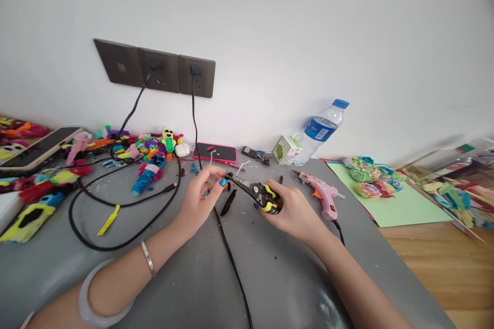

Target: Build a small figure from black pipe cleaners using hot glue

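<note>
My right hand is closed round the black and yellow handles of a pair of pliers, whose jaws point left. My left hand pinches something small at the jaw tips; I cannot make out what it is. A black piece lies on the grey mat just below the jaws. Both hands hover over the middle of the mat.
A pink glue gun lies right of my right hand, its black cable running toward me. Black cables lead from wall sockets. Colourful pipe-cleaner figures crowd the left. A phone, water bottle, small carton, green paper sit behind.
</note>
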{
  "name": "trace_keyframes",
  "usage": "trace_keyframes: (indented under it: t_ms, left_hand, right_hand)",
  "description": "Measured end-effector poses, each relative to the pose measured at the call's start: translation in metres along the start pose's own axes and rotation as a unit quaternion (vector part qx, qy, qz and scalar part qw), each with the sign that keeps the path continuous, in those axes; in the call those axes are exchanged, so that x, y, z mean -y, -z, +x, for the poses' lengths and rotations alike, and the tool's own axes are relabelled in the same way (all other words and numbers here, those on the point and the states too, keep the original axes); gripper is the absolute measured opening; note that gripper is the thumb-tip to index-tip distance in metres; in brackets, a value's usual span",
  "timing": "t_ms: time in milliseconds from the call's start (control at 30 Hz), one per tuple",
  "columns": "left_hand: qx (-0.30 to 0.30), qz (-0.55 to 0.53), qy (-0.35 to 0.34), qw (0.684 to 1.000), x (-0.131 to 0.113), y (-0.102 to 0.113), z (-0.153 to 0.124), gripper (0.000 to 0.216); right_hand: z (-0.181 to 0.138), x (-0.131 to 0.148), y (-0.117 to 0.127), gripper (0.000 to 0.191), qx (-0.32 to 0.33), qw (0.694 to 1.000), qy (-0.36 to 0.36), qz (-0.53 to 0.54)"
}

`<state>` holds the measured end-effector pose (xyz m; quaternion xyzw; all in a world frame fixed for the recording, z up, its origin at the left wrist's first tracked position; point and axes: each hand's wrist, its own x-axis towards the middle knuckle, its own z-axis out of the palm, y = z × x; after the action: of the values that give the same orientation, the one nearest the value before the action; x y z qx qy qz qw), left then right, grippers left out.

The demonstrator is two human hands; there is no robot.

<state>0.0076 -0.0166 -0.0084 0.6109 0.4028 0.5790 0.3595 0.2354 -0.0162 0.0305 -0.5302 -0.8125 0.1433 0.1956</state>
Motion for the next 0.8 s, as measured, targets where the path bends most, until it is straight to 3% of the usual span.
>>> trace_keyframes:
  t_ms: [333, 600, 800]
  left_hand:
    - [0.013, 0.006, -0.001, 1.0, -0.005, -0.001, 0.002, 0.017]
    - [-0.011, -0.037, 0.045, 0.998, 0.005, 0.001, 0.006, 0.016]
    - [-0.023, -0.036, 0.067, 0.997, 0.006, 0.003, 0.008, 0.017]
  right_hand:
    - [-0.001, 0.001, 0.0, 0.024, 0.014, 1.0, -0.005, 0.0]
    - [0.0, 0.003, -0.001, 0.026, 0.015, 1.0, -0.01, 0.013]
    - [0.001, -0.002, 0.002, 0.029, -0.02, 1.0, -0.015, 0.02]
